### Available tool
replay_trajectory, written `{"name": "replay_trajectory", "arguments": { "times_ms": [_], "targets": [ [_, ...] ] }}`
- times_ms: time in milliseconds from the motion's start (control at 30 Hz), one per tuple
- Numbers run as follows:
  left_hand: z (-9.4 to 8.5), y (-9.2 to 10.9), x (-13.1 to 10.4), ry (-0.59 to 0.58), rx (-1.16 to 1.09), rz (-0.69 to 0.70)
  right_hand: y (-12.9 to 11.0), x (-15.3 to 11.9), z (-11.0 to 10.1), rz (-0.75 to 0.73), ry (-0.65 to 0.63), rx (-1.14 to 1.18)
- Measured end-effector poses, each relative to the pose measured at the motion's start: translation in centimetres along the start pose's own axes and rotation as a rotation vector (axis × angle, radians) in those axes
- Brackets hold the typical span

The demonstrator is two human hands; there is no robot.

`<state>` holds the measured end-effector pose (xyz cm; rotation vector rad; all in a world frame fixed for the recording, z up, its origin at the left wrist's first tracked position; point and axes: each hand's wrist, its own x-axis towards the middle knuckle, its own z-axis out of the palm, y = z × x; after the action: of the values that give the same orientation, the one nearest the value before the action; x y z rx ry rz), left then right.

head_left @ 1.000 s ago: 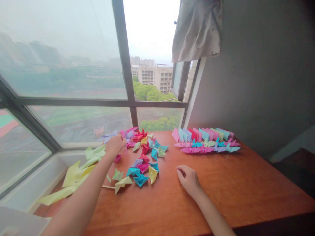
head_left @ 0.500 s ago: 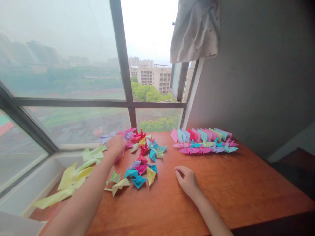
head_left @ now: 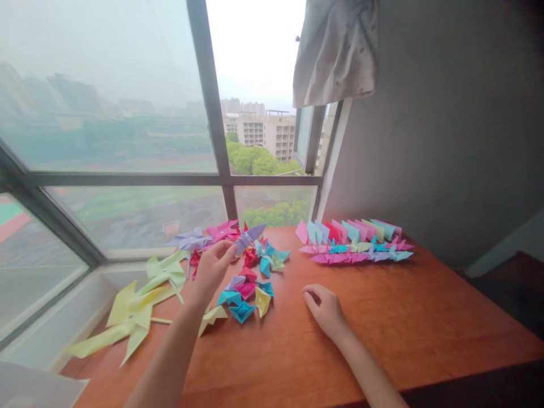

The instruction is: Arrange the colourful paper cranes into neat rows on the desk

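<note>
My left hand [head_left: 215, 263] pinches a purple paper crane [head_left: 250, 238] between thumb and fingers, above the heap of folded paper. Beneath and to the right of it lie folded paper boats in blue, red, pink and yellow, among them a blue paper boat [head_left: 242, 311] and a yellow one [head_left: 262, 301]. On the bare wood, my right hand [head_left: 325, 310] rests with its fingers curled and nothing visible in them. Beyond it, pink paper cranes [head_left: 335, 258] stand in rows with purple and blue ones.
Yellow and pale green paper pinwheels [head_left: 131, 317] lie along the left edge, with purple and pink pinwheels [head_left: 223, 230] further back. A row of upright folded papers [head_left: 351, 233] stands at the back right of the wooden table [head_left: 403, 328]. Windows and a hanging curtain [head_left: 335, 56] lie behind.
My left hand has come away from the back pinwheels, moving right and slightly nearer, and the purple crane now shows in its fingers. My right hand stays in place.
</note>
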<state>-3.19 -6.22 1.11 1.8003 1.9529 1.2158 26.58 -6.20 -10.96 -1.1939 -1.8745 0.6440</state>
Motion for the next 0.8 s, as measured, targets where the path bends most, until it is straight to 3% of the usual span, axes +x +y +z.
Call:
{"name": "replay_trajectory", "arguments": {
  "times_ms": [67,167,300,400,500,667,800],
  "targets": [
    [1.1,1.4,-2.5,-0.098,-0.283,-0.028,-0.3,-0.1,-0.1,0.022,0.016,0.045],
    [3.2,2.8,-6.3,-0.253,-0.501,-0.082,-0.6,-0.3,-0.4,0.087,0.027,0.169],
    [5.5,3.1,-10.8,-0.426,-0.639,-0.082,-0.7,-0.1,-0.9,0.22,0.045,0.383],
    [6.4,2.6,-13.0,-0.482,-0.679,-0.114,-1.0,-0.3,-1.5,0.279,0.05,0.535],
    [6.7,2.2,-14.3,-0.47,-0.692,-0.186,-1.8,-1.6,-1.9,0.313,0.013,0.631],
    [6.7,2.0,-14.9,-0.439,-0.66,-0.221,-4.2,-4.4,-1.4,0.34,-0.157,0.572],
    [6.8,1.8,-15.0,-0.458,-0.622,-0.183,-5.8,-5.2,-0.6,0.393,-0.124,0.594]
  ]
}}
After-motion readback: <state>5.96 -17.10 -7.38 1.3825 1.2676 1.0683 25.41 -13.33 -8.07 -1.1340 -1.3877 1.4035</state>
